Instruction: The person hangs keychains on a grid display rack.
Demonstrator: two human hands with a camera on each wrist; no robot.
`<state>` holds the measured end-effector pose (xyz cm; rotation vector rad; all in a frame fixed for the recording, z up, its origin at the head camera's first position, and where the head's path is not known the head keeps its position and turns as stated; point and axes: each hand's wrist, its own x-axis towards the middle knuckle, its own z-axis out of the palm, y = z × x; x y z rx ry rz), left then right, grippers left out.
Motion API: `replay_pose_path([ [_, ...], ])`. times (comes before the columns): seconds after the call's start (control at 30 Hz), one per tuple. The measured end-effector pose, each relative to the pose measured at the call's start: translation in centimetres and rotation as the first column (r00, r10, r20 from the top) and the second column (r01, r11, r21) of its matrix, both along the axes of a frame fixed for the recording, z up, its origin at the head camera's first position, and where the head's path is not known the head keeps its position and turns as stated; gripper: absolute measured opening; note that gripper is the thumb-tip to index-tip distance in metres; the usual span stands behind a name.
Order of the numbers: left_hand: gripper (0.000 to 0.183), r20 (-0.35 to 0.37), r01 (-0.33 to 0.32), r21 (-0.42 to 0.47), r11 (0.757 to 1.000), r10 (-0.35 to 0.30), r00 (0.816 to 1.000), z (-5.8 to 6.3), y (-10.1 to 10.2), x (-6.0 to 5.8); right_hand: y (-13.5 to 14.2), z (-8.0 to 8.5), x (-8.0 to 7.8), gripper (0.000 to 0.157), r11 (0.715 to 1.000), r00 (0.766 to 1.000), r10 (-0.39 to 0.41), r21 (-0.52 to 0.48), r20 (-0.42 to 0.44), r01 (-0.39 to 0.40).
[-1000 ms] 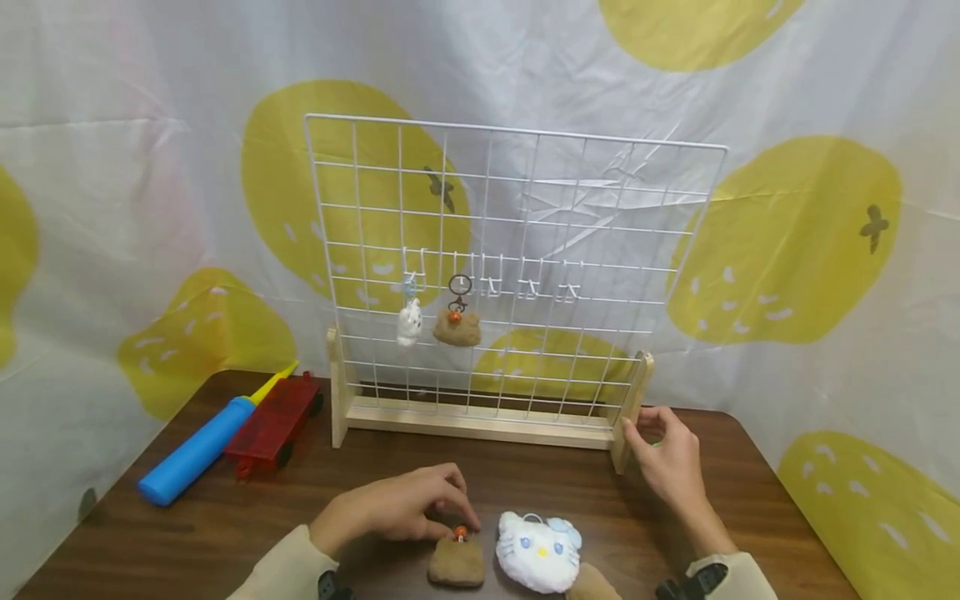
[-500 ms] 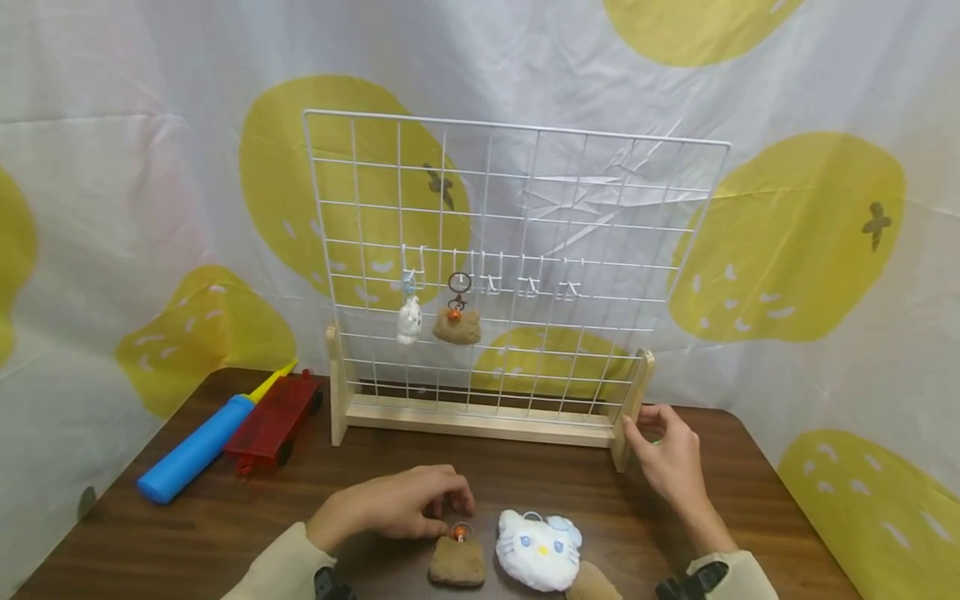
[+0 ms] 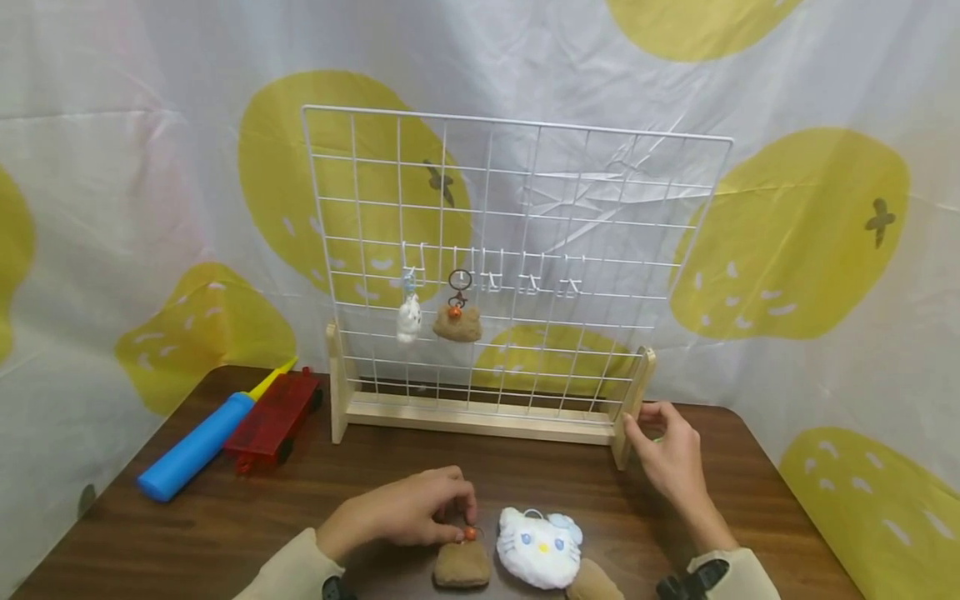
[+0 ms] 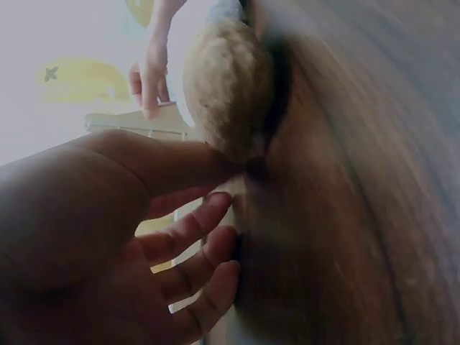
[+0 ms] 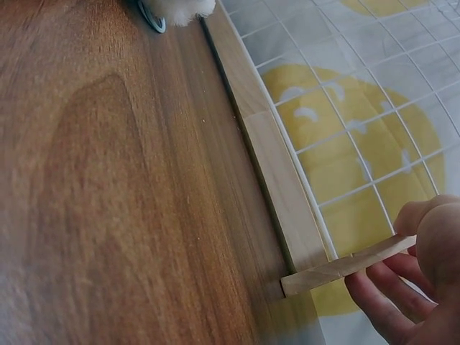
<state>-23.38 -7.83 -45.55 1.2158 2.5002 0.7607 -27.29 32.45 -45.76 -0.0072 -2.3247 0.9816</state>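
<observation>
A brown plush keychain (image 3: 462, 565) with an orange bell lies on the table below my left hand (image 3: 405, 510). The left thumb and forefinger pinch its top by the bell and ring; the wrist view hides the forefinger's tip behind the thumb. Its other fingers are loosely bent. My right hand (image 3: 669, 454) grips the right wooden foot (image 3: 634, 408) of a white wire grid rack (image 3: 517, 200), thumb on one side and fingers on the other. From the rack's hooks hang a small white plush keychain (image 3: 408, 320) and another brown plush keychain (image 3: 458, 323).
A white cat-face plush (image 3: 538, 550) lies between the hands, partly over a second brown plush piece (image 3: 594, 581). Three bare hooks, including one hook (image 3: 531, 285), line the grid. At left stand a blue pump (image 3: 197, 446) and a red toy cart (image 3: 273, 421).
My left thumb and forefinger lifted slightly off the brown plush keychain, then came back onto its bell end; the keychain has shifted slightly right. The right hand keeps its grip on the wooden foot.
</observation>
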Motion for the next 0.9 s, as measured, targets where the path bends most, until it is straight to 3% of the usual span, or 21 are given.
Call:
replay_pose_path([
  [0.2,0.017,0.032,0.021,0.024,1.000,-0.021,0.999,0.4,0.6,0.8,0.0,-0.1,0.0,0.019,1.000,1.000,0.021,-0.001,-0.002,-0.021],
  [0.43,0.019,-0.040,-0.063,-0.001,0.998,0.063,0.997,0.5,1.8,2.0,0.0,-0.2,-0.1,0.019,1.000,1.000,0.020,0.000,-0.009,-0.020],
  [0.9,0.021,-0.048,-0.122,-0.021,0.992,0.121,0.992,1.2,2.2,2.8,0.0,-0.2,-0.1,0.019,1.000,1.000,0.011,0.008,-0.005,-0.011],
])
